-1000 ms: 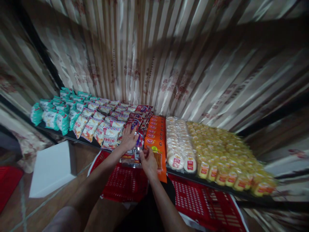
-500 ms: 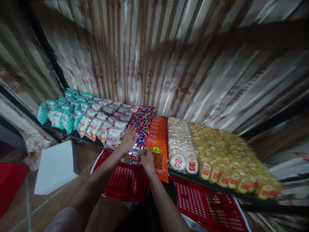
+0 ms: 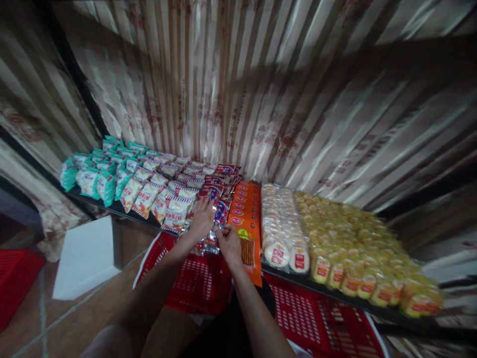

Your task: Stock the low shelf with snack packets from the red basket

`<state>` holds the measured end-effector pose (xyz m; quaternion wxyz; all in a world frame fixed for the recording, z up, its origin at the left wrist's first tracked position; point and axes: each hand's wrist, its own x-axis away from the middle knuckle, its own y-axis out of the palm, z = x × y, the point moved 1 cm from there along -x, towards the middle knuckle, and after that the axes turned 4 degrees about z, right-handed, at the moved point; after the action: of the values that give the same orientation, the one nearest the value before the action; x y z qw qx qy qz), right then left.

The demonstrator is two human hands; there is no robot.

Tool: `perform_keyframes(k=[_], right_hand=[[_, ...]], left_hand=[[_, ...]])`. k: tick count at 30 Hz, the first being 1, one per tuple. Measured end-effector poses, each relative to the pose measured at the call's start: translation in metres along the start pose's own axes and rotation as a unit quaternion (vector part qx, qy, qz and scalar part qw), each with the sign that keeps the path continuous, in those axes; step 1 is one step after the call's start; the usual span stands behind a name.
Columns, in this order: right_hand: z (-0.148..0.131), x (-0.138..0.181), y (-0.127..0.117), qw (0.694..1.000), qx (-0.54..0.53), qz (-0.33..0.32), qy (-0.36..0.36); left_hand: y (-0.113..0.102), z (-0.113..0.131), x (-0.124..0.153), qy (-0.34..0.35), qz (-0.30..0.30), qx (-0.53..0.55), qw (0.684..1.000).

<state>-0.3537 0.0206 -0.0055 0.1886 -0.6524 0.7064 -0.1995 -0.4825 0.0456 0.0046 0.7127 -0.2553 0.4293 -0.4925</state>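
Note:
Dark red and purple snack packets [image 3: 223,211] lie in an overlapping row on the shelf. My left hand [image 3: 203,219] rests on them with its fingers stretched out, beside the white snack bags [image 3: 177,211]. At the front end of the row, my right hand [image 3: 229,243] has its fingertips pinched on the edge of a snack packet. Just right of that hand lies a flat orange packet [image 3: 244,204] with brown sticks showing through its window, jutting over the shelf's front edge.
Teal snack bags [image 3: 106,186] fill the shelf's left end. Round white packaged cakes [image 3: 278,253] and yellow packaged cakes [image 3: 346,283] stand to the right. Red baskets [image 3: 197,286] sit below, with a white box [image 3: 85,256] on the tiled floor. A patterned curtain [image 3: 208,89] hangs behind.
The view has shifted slightly, so the shelf goods appear a little further right and lower. My hands stay at the dark red packets; the left lies flatter on them.

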Motion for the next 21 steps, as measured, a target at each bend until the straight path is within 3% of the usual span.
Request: perform_keyframes(k=[2,5,8,12,15,21], right_hand=[[0.000,0.004,-0.003,0.997,0.037,0.039,-0.046],[-0.013,0.004,-0.005,0.970,0.082,0.088,-0.210],[-0.037,-0.006,-0.001,0.945,0.106,0.035,-0.309],[-0.058,-0.026,0.010,0.930,0.160,-0.050,-0.327],[-0.057,-0.037,0.017,0.930,0.199,-0.065,-0.303],[-0.045,-0.043,0.023,0.928,0.208,-0.044,-0.306]], left_hand=[[-0.001,0.000,0.001,-0.001,0.007,0.009,1.000],[-0.002,0.000,0.003,-0.014,0.025,0.054,0.998],[-0.004,-0.003,0.005,-0.049,0.055,0.137,0.988],[-0.006,-0.010,0.005,-0.114,0.115,0.270,0.949],[-0.008,-0.011,0.003,-0.138,0.139,0.314,0.929],[-0.035,-0.006,0.017,-0.059,0.191,0.213,0.956]])
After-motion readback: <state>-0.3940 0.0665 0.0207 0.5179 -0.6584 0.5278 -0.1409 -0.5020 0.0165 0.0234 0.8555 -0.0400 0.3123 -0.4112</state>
